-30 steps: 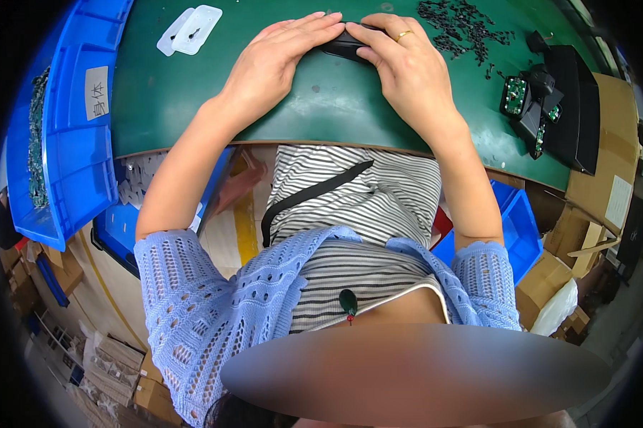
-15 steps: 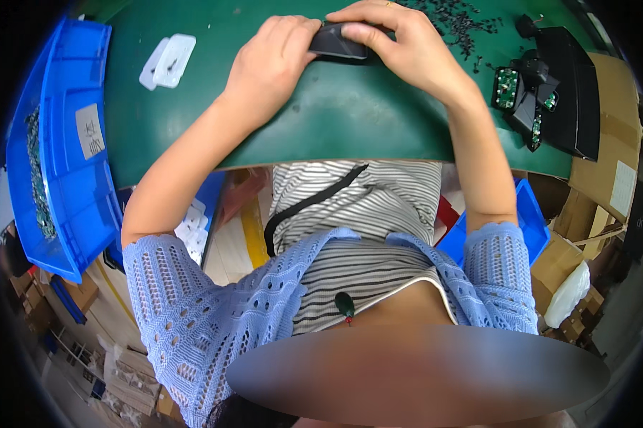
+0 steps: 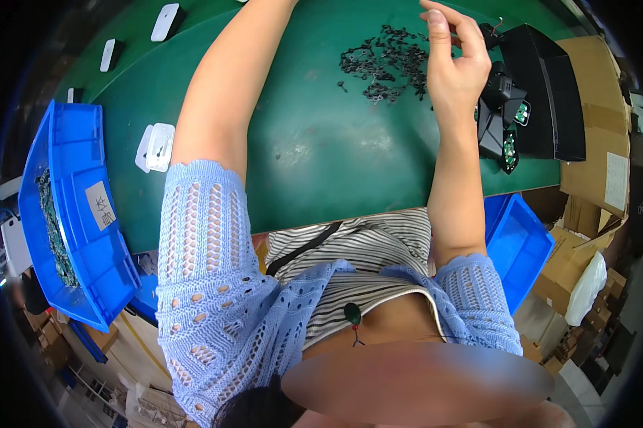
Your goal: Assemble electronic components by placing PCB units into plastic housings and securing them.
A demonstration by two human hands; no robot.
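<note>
Though close, small black parts [image 3: 386,60] left of right hand [image 3: 453,68]

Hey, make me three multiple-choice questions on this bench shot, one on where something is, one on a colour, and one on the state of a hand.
1. Where does the heap of small black parts lie?
A. on the green mat, just left of the right hand
B. inside the blue bin
C. on the cardboard boxes

2. What colour is the bin at the person's left?
A. red
B. blue
C. yellow

3. How is the right hand in the picture?
A. flat on the mat, palm down
B. raised over the mat, fingers curled, thumb and forefinger close together
C. closed around a white casing

Answers:
1 A: the heap sits on the green mat beside that hand.
2 B: its walls are plainly blue.
3 B: the hand is lifted, fingertips near each other; whether they pinch anything is too small to tell.
</note>
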